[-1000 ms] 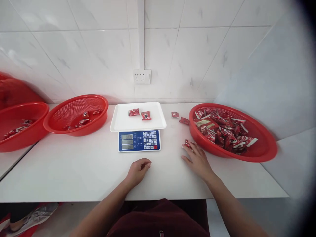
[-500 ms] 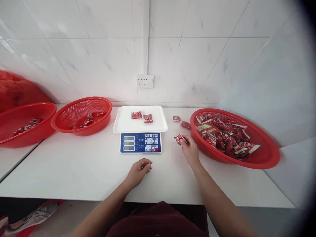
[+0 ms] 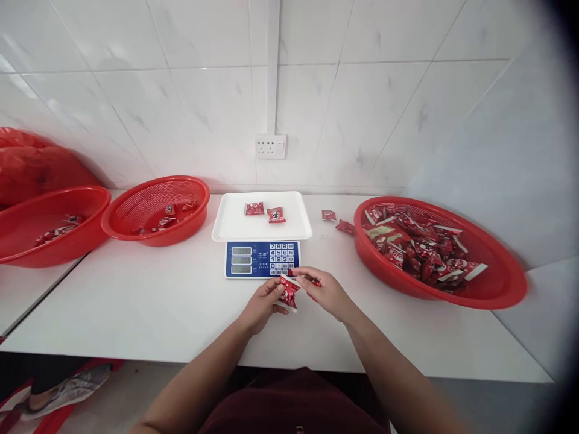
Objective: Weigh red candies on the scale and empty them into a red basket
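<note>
In front of the scale, my left hand (image 3: 262, 306) pinches a small red packet (image 3: 289, 293) with white crimped ends. My right hand (image 3: 326, 294) is close against that packet's right side, its fingers closed on a second red packet (image 3: 315, 296) that is mostly hidden by them. Just beyond both hands is the weighing scale (image 3: 248, 270), with a blue keypad panel and a white tray (image 3: 231, 226). Two red packets, one on the left (image 3: 254, 208) and one on the right (image 3: 275, 215), lie apart on the tray. The display digits are too faint to read.
At the right stands a big red basket (image 3: 506, 292) heaped with packets; a flat packet (image 3: 329, 214) and another packet (image 3: 345, 227) lie beside it. Leftward are a red basket (image 3: 154, 238) and a red basin (image 3: 97, 205) holding several packets, near a red bag (image 3: 36, 163).
My right hand has moved left from beside the big basket to meet my left hand. A red packet is now in my left hand, which was empty. The view has shifted slightly.
</note>
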`<action>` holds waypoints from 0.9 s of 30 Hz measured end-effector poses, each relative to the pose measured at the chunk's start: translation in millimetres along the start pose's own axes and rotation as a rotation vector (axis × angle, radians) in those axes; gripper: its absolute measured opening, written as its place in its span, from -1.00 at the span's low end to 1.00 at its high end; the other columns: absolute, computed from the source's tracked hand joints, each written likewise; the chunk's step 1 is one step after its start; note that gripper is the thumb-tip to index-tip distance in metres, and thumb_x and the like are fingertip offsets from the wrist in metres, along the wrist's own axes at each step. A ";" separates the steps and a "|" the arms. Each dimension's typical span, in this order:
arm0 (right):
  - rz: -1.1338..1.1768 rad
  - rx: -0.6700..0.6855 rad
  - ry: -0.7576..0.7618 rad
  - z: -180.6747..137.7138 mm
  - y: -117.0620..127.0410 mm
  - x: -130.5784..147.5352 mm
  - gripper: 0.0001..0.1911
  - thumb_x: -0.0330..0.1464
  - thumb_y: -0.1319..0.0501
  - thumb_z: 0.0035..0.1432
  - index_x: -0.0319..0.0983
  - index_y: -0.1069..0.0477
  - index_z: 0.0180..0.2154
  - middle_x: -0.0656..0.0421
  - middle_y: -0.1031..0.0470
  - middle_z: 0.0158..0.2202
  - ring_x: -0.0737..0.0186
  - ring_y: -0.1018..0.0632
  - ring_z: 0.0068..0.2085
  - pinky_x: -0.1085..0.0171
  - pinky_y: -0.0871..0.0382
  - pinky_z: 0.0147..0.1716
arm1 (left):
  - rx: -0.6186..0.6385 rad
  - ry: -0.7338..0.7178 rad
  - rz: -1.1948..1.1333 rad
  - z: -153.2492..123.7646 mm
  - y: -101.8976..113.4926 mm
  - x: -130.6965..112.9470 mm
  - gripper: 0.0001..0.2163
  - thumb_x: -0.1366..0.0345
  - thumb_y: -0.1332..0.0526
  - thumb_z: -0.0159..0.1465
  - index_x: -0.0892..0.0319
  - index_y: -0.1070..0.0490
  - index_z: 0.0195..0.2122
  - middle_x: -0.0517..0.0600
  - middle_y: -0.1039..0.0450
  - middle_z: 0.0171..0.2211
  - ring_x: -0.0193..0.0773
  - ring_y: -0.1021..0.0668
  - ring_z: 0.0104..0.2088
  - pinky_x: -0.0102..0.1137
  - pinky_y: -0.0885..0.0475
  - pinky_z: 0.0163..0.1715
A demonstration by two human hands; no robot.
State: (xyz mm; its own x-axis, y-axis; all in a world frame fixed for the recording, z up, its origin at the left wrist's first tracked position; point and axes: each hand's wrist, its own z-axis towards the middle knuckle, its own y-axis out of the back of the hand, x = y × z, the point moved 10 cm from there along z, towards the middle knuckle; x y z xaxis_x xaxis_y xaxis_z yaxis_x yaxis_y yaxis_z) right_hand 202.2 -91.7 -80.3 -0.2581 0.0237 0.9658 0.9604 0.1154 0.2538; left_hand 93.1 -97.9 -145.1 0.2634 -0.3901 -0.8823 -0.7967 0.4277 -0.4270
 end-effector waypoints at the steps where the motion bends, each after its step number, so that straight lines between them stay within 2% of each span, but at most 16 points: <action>1: 0.011 -0.041 0.023 4.7 5.3 5.5 -0.66 -0.14 -0.14 0.08 -0.17 -0.44 -0.16 0.13 -0.50 -0.16 0.19 -0.48 -0.13 0.18 -0.32 -0.11 | 0.018 0.031 -0.043 0.1 2.5 5.6 -0.70 0.14 -0.19 0.18 0.20 -0.35 -0.12 0.02 -0.41 -0.32 -0.31 -0.50 -0.39 -0.46 -0.40 -0.47; 4: 0.101 -0.161 0.135 30.0 17.6 37.9 -0.68 -0.10 -0.14 0.07 -0.18 -0.45 -0.26 0.15 -0.50 -0.23 0.22 -0.48 -0.16 0.21 -0.32 -0.12 | 0.070 0.102 -0.151 0.9 6.6 17.1 -0.72 0.18 -0.23 0.15 0.22 -0.36 -0.17 0.04 -0.42 -0.33 -0.32 -0.50 -0.40 -0.44 -0.42 -0.47; 7: 0.229 -0.261 0.259 72.0 22.9 80.7 -0.63 -0.04 -0.15 0.03 -0.20 -0.44 -0.32 0.15 -0.48 -0.27 0.23 -0.48 -0.18 0.25 -0.34 -0.16 | 0.064 0.115 -0.219 3.5 11.3 19.5 -0.74 0.20 -0.24 0.15 0.23 -0.37 -0.19 0.06 -0.44 -0.32 -0.32 -0.50 -0.41 -0.44 -0.42 -0.46; 9: 0.312 -0.290 0.279 102.8 21.5 100.4 -0.52 0.02 -0.09 0.04 -0.22 -0.40 -0.21 0.09 -0.46 -0.22 0.21 -0.48 -0.16 0.25 -0.37 -0.20 | 0.054 0.112 -0.242 4.1 13.4 19.0 -0.76 0.21 -0.24 0.16 0.24 -0.37 -0.20 0.07 -0.45 -0.31 -0.32 -0.51 -0.41 -0.44 -0.41 -0.45; 11: 0.338 -0.325 0.278 123.6 21.5 110.3 -0.46 0.03 -0.07 0.06 -0.19 -0.30 -0.06 0.05 -0.41 -0.08 0.18 -0.43 -0.06 0.23 -0.37 -0.17 | 0.053 0.097 -0.244 3.0 14.0 17.1 -0.76 0.22 -0.24 0.16 0.24 -0.38 -0.20 0.07 -0.45 -0.30 -0.32 -0.51 -0.39 -0.44 -0.41 -0.43; 14: 0.247 -0.391 0.350 117.4 26.3 112.4 -0.49 -0.05 -0.10 0.07 -0.13 -0.22 0.02 0.10 -0.27 0.09 0.20 -0.31 0.09 0.19 -0.27 -0.03 | 0.066 0.075 -0.208 -0.2 12.5 14.2 -0.75 0.26 -0.26 0.14 0.24 -0.39 -0.18 0.07 -0.44 -0.26 -0.33 -0.50 -0.36 -0.44 -0.39 -0.38; 16: 0.130 -0.304 0.387 95.8 18.4 104.0 -0.57 -0.09 -0.10 0.10 -0.15 -0.27 -0.03 0.11 -0.33 0.04 0.21 -0.34 0.05 0.17 -0.24 0.00 | 0.066 0.066 -0.177 -1.5 11.5 13.2 -0.73 0.28 -0.29 0.11 0.24 -0.39 -0.17 0.06 -0.44 -0.24 -0.34 -0.49 -0.34 -0.46 -0.37 -0.35; 17: 0.061 -0.191 0.371 83.6 7.7 95.2 -0.61 -0.11 -0.08 0.12 -0.18 -0.32 -0.09 0.10 -0.40 -0.05 0.21 -0.40 -0.02 0.17 -0.27 -0.03 | 0.056 0.056 -0.169 -1.5 12.1 12.5 -0.72 0.29 -0.30 0.10 0.24 -0.39 -0.17 0.05 -0.44 -0.24 -0.35 -0.49 -0.35 -0.47 -0.35 -0.36; 19: -0.085 0.122 0.271 55.2 -22.2 68.6 -0.66 -0.15 -0.10 0.12 -0.21 -0.37 -0.15 0.12 -0.47 -0.20 0.22 -0.46 -0.16 0.19 -0.34 -0.15 | 0.027 0.032 -0.171 -0.3 14.0 10.9 -0.72 0.28 -0.32 0.08 0.23 -0.39 -0.18 0.03 -0.44 -0.27 -0.37 -0.48 -0.37 -0.49 -0.32 -0.39; 21: -0.251 0.360 0.239 23.0 -43.3 48.0 -0.69 -0.20 -0.16 0.07 -0.19 -0.40 -0.16 0.14 -0.46 -0.21 0.21 -0.46 -0.18 0.20 -0.35 -0.20 | 0.011 0.018 -0.177 1.6 14.8 10.9 -0.71 0.28 -0.34 0.05 0.21 -0.39 -0.20 0.00 -0.44 -0.30 -0.38 -0.47 -0.39 -0.49 -0.30 -0.42; 22: -0.313 0.423 0.242 10.6 -47.9 41.5 -0.70 -0.22 -0.18 0.05 -0.17 -0.40 -0.15 0.15 -0.46 -0.20 0.21 -0.45 -0.18 0.20 -0.33 -0.19 | 0.013 0.019 -0.173 2.5 14.3 11.7 -0.70 0.28 -0.35 0.04 0.21 -0.39 -0.20 -0.01 -0.44 -0.32 -0.38 -0.46 -0.40 -0.50 -0.29 -0.44; 24: -0.375 0.461 0.221 -2.2 -48.0 31.6 -0.71 -0.27 -0.18 0.05 -0.14 -0.39 -0.14 0.17 -0.45 -0.22 0.23 -0.45 -0.22 0.22 -0.34 -0.21 | 0.023 0.019 -0.148 3.7 12.8 13.1 -0.69 0.29 -0.35 0.03 0.21 -0.38 -0.21 -0.02 -0.44 -0.35 -0.39 -0.46 -0.42 -0.50 -0.27 -0.46; 27: -0.332 0.472 0.050 -1.8 -41.6 12.8 -0.74 -0.29 -0.14 0.07 -0.14 -0.35 -0.15 0.23 -0.41 -0.38 0.34 -0.44 -0.47 0.29 -0.38 -0.45 | 0.046 0.012 -0.118 3.6 10.4 12.9 -0.70 0.30 -0.34 0.05 0.22 -0.36 -0.21 -0.01 -0.45 -0.37 -0.37 -0.47 -0.42 -0.49 -0.26 -0.46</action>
State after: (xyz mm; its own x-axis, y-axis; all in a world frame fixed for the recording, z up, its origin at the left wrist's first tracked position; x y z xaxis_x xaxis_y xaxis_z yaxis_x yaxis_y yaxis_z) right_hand 159.2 -97.9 -78.4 -0.5209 -0.1351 0.8429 0.6750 0.5393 0.5035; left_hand 90.1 -95.6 -161.7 0.3470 -0.4495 -0.8231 -0.7348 0.4151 -0.5365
